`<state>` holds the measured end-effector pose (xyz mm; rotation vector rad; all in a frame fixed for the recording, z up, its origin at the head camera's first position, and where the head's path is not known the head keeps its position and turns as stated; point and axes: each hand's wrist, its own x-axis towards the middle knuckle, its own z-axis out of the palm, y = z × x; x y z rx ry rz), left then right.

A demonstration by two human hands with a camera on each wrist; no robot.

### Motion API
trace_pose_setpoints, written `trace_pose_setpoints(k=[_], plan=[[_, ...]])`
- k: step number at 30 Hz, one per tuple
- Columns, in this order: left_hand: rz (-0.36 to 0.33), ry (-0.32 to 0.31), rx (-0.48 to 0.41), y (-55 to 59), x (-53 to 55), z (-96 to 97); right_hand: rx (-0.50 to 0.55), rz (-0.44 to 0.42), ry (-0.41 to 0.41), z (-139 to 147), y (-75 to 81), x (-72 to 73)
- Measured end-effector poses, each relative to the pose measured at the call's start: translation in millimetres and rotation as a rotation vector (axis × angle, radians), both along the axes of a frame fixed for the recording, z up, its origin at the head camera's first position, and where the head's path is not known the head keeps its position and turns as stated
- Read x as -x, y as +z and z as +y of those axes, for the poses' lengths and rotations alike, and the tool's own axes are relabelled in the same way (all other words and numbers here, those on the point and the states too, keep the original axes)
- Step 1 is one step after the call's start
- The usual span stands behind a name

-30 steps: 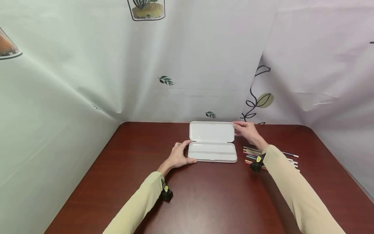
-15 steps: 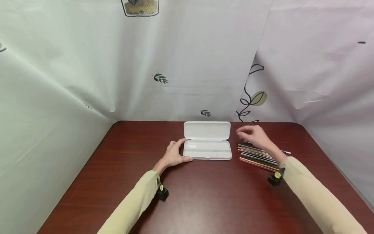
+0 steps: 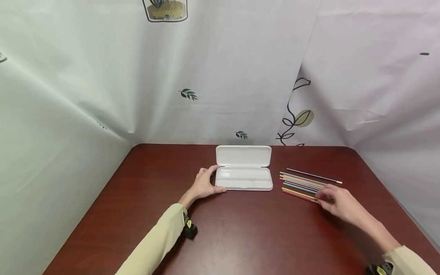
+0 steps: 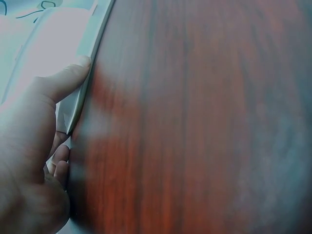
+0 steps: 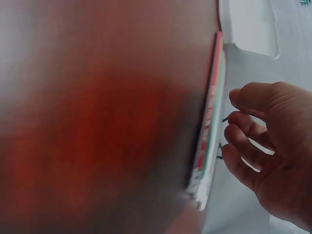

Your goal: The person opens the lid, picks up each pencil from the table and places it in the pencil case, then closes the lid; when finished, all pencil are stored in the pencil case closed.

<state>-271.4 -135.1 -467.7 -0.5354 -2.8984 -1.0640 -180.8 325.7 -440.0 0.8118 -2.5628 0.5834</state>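
A white pencil case [image 3: 243,156] lies with its lid open at the back middle of the table. Its tray has a lengthwise divider and a short cross one, with no pencils inside. My left hand [image 3: 203,185] holds the case's left end, thumb at the front rim and forefinger by the hinge corner; the thumb [image 4: 75,73] shows on the rim in the left wrist view. Several colored pencils [image 3: 299,196] lie side by side right of the case. My right hand [image 3: 345,206] hovers at their right ends, fingers loosely bent, gripping nothing; it covers some of those ends.
A dark pencil [image 3: 314,175] lies a little apart behind the others. The reddish-brown wooden table [image 3: 247,229] reaches back to a pale printed curtain [image 3: 227,76], which also hangs along the left and right sides.
My right hand has left the lid's right edge and moved right and toward me, down to the pencils' right ends. The left hand keeps its place on the case.
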Motion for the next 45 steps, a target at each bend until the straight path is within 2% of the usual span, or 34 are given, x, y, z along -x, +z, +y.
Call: trace_pose_setpoints(k=[3, 8, 20, 26, 33, 38, 45], plan=[[0.004, 0.000, -0.005, -1.1, -2.2, 1.7, -0.021, 0.023, -0.020, 4, -3.5, -8.9], [-0.002, 0.001, -0.011, -0.4, -3.8, 4.9, -0.030, 0.041, -0.048, 10, -7.0, -14.8], [0.016, 0.008, -0.012, 7.0, 2.6, 3.7, -0.074, 0.000, -0.075, 12, -4.5, -6.1], [0.017, 0.002, -0.025, 5.8, -0.5, 2.7, -0.096, -0.017, -0.045, 12, -5.3, -5.6], [0.017, 0.004, -0.023, -1.0, -9.4, -0.8, -0.051, 0.069, 0.033, 5, -12.7, -7.1], [0.026, -0.014, -0.036, -1.2, -11.9, -3.1, -0.013, 0.076, 0.055, -16, -5.1, 3.9], [0.041, -0.001, -0.042, -1.9, -14.4, -0.7, -0.032, 0.125, 0.131, -61, 9.0, 34.0]])
